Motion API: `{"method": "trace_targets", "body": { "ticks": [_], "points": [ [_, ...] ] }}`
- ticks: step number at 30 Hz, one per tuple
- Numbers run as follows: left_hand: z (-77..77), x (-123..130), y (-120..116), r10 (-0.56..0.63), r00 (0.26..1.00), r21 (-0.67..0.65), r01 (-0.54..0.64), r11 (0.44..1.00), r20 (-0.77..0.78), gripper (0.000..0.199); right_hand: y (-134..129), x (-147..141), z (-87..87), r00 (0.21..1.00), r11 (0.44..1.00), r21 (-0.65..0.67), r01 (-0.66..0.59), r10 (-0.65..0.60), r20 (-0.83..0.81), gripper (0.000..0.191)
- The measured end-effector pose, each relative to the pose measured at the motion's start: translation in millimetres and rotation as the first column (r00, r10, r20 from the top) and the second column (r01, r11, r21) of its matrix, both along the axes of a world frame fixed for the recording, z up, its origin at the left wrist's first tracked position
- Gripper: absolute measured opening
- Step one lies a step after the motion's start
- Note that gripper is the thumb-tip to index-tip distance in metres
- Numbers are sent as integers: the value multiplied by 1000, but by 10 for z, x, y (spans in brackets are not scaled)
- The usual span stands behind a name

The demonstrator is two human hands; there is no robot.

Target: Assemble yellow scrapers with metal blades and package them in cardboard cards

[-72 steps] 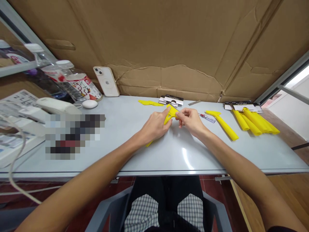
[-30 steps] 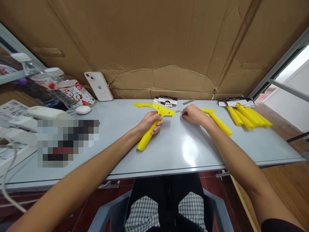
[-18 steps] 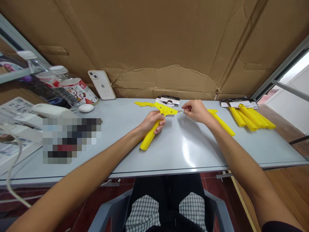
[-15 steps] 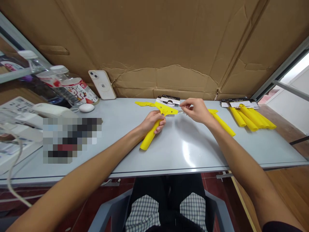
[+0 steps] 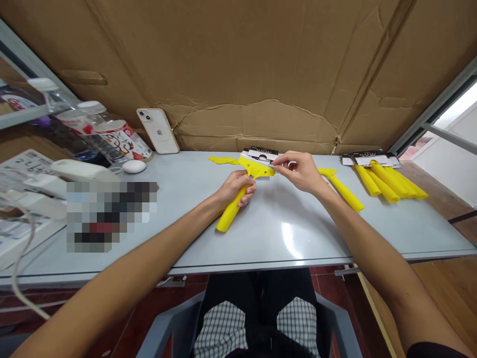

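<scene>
My left hand [image 5: 238,188] is wrapped round the handle of a yellow scraper [image 5: 229,215], whose wide head points away from me. At the right end of that head, the fingertips of my right hand [image 5: 296,170] are pinched together against its metal edge. Whatever sits between them is too small to make out. Behind the head lies a black-and-white packaging card [image 5: 263,153]. A flat yellow piece [image 5: 223,160] rests to the left of the head, and another yellow scraper [image 5: 345,193] lies right of my right hand.
Several yellow scrapers [image 5: 395,181] with cards lie together at the table's right. At the left are a phone [image 5: 158,132] leaning on the cardboard [image 5: 261,64], a white mouse [image 5: 134,166], plastic bottles [image 5: 122,139] and a blurred-out patch. The grey table [image 5: 238,253] ends near my lap.
My right hand has moved slightly left, bringing its pinched fingertips onto the right end of the scraper's head. The left hand and the scraper have stayed in place.
</scene>
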State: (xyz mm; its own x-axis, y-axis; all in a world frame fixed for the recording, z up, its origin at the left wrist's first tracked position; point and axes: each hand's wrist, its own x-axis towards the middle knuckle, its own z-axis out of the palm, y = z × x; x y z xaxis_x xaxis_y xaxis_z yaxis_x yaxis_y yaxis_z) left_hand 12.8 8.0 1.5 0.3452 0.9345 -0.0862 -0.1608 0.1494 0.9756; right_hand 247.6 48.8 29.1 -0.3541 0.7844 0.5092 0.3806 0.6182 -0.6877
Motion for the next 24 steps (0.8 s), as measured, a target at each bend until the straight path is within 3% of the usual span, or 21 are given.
{"method": "trace_targets", "body": {
  "ticks": [11, 18, 24],
  "points": [
    [-17, -23, 4, -12, 1000, 14, 13, 1000, -22, 27, -95, -57, 26, 996, 997, -30, -77, 78, 41, 13],
    [35, 1, -50, -14, 999, 30, 15, 999, -52, 24, -104, -92, -34, 986, 979, 156, -127, 108, 126, 12],
    [77, 34, -87, -4, 999, 13, 4, 1000, -45, 23, -90, -94, -70, 986, 964, 235, -125, 94, 140, 13]
  ]
}}
